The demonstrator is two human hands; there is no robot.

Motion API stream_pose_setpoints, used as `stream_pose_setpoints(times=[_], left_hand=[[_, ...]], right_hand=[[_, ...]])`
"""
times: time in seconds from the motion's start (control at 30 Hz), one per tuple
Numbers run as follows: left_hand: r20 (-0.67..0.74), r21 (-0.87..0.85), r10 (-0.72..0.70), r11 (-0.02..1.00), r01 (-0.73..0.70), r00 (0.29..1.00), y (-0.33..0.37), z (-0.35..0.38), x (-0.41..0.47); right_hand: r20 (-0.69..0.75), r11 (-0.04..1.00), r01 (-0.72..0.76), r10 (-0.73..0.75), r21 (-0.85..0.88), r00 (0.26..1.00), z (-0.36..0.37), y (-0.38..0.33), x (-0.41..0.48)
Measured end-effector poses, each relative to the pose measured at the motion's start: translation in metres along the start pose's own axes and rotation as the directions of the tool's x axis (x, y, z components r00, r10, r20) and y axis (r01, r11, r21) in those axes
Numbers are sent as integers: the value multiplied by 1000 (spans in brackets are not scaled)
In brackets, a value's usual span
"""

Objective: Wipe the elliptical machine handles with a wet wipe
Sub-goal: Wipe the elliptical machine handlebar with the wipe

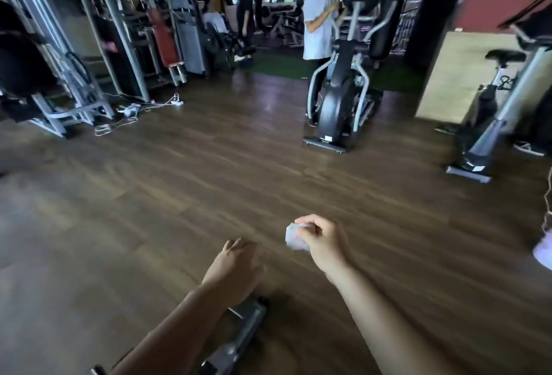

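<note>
Your right hand (322, 244) pinches bunched wet wipe (294, 239), kept ready for wiping. Left hand (236, 270) relaxed, empty. Elliptical machine (340, 97) well ahead.

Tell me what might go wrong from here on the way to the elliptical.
A person stands at the elliptical, arms raised, so wiping now may mean a bump. The wipe is only pinched in the right hand and might drop. A metal frame lies low underfoot: a likely trip.
</note>
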State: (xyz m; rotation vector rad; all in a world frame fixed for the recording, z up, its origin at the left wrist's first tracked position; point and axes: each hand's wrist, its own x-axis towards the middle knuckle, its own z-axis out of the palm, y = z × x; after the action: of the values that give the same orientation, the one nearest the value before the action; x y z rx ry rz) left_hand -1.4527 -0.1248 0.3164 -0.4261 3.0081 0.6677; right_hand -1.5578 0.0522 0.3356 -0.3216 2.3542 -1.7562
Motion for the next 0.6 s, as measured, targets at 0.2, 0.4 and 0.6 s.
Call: stream_pose_setpoints(times=[0.2, 0.4, 0.6], left_hand=[[9, -17, 79, 997, -79, 997, 47, 14, 137], [0, 30, 46, 999, -46, 999, 30, 24, 273], [-13, 28, -51, 998, 51, 999, -24, 2, 395]], right_hand=[[-41, 996, -16, 13, -84, 999, -55, 9, 124], [27, 999, -42, 42, 8, 999, -35, 16, 264], [113, 996, -62, 55, 57, 992, 30, 11, 404]])
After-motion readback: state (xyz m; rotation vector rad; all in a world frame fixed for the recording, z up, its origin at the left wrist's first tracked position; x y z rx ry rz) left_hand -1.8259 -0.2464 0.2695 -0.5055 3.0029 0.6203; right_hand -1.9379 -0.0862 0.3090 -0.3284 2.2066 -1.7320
